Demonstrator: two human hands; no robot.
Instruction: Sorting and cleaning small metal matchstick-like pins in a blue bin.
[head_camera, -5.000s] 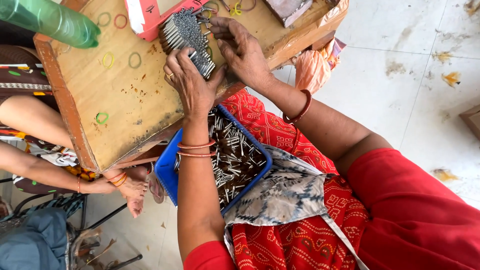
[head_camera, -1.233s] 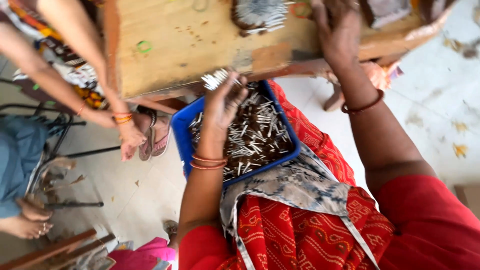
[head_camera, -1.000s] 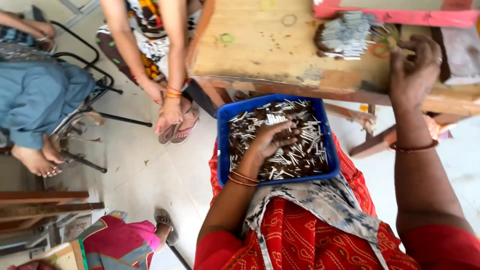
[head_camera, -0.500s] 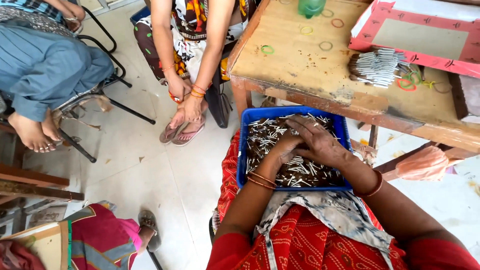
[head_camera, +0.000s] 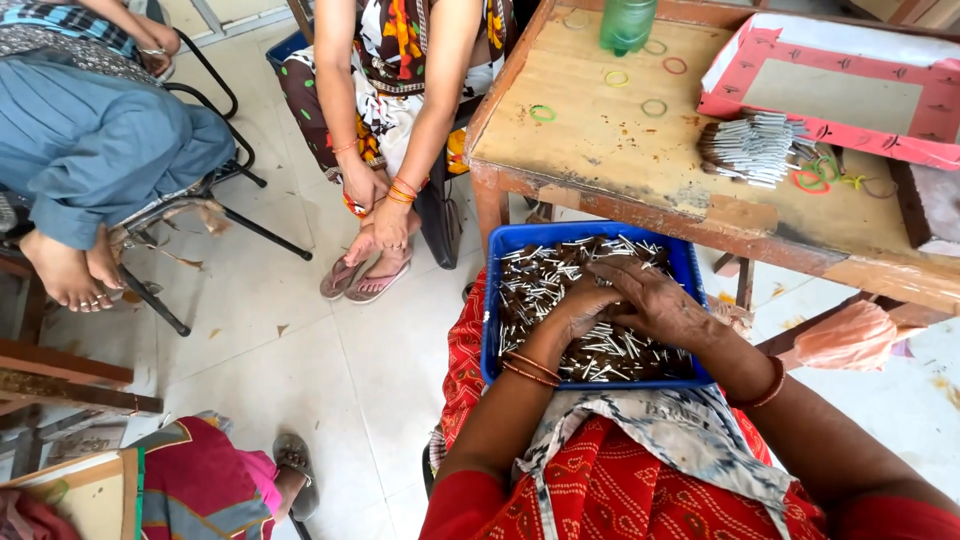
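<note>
A seated person in a red patterned garment bends over a blue plastic tray (head_camera: 492, 300) resting on the lap, both hands buried in a heap of thin white-tipped sticks (head_camera: 540, 285) that fills it. The left hand (head_camera: 578, 305), its wrist ringed with orange bangles, lies palm-down on the pile with fingers curled into the sticks; the right hand (head_camera: 655, 300) overlaps it just beside, its fingers spread loosely across the heap. Whether either hand actually grasps any sticks cannot be told from this angle. The tray sits just below the near edge of a worn wooden counter (head_camera: 600, 150), on which a tied bundle of sticks (head_camera: 750, 148) lies near a few loose rubber bands (head_camera: 815, 178) in green, red and yellow. A red-bordered cardboard box lid (head_camera: 760, 45) rests at the counter's far right, and the base of a green plastic bottle (head_camera: 627, 22) stands at its far edge. Across the tiled floor, a second person (head_camera: 400, 60) sits by the counter's left corner with hands hanging to the sandalled feet, while a third person in blue trousers (head_camera: 100, 140) occupies a metal-framed chair well apart at left.
</note>
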